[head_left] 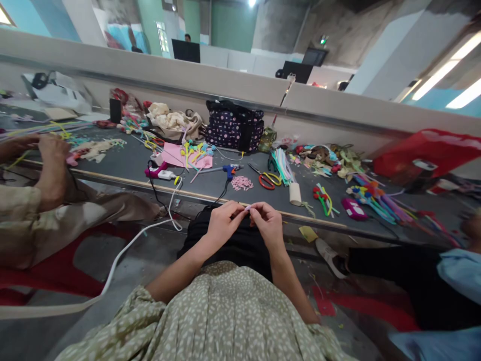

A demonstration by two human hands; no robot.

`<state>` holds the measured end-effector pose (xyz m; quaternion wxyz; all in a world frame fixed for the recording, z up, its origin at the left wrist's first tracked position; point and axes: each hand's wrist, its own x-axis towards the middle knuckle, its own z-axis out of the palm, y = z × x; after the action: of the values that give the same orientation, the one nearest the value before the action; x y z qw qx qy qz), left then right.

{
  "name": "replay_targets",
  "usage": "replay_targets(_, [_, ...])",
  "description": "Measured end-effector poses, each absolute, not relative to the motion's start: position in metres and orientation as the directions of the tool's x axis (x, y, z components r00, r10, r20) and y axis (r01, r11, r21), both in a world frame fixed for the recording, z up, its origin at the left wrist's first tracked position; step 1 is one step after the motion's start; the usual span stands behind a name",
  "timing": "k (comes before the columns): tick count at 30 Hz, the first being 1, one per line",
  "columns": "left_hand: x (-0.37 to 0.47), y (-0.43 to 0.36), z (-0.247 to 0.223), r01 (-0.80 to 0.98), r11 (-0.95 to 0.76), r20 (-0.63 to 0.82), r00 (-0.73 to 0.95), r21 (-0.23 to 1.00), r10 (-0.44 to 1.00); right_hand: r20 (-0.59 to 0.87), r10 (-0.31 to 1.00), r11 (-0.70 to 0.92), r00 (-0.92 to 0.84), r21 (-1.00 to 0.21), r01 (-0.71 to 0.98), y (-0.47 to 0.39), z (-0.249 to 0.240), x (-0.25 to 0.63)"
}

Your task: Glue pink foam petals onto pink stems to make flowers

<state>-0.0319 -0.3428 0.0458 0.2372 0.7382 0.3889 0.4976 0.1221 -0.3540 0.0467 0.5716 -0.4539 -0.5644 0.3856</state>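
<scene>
Over my lap, at the table's front edge, my left hand [225, 223] and my right hand [268, 223] meet with their fingertips pinched together. Between them is a small pale pink piece [248, 207], mostly covered by the fingers. Just beyond lies a pile of short pink pieces [242, 183] on the dark tabletop. A blue glue gun [228, 172] lies left of the pile, and scissors [266, 180] with red and yellow handles lie right of it. Farther right is a bundle of pastel fuzzy stems [283, 166] beside a cream cylinder [295, 194].
Finished-looking coloured stem pieces [195, 153] rest on a pink sheet [171, 154]. A dotted black bag [233, 125] stands against the partition. A white cable [124, 250] hangs off the table at left. A co-worker's hands [52, 148] work at left; another person's leg [379, 263] is at right.
</scene>
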Motion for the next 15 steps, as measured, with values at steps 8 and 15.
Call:
replay_targets(8, [-0.0328, -0.3450, 0.0509, 0.226, -0.564, 0.530, 0.197, 0.794, 0.825, 0.326, 0.944, 0.319, 0.056, -0.941, 0.111, -0.3556, 0.0504, 0.1205])
replay_targets(15, [-0.0321, -0.3412, 0.0500, 0.007, -0.382, 0.372, 0.217, 0.924, 0.903, 0.310, 0.950, 0.309, 0.040, -0.950, 0.037, -0.3576, 0.0534, 0.1204])
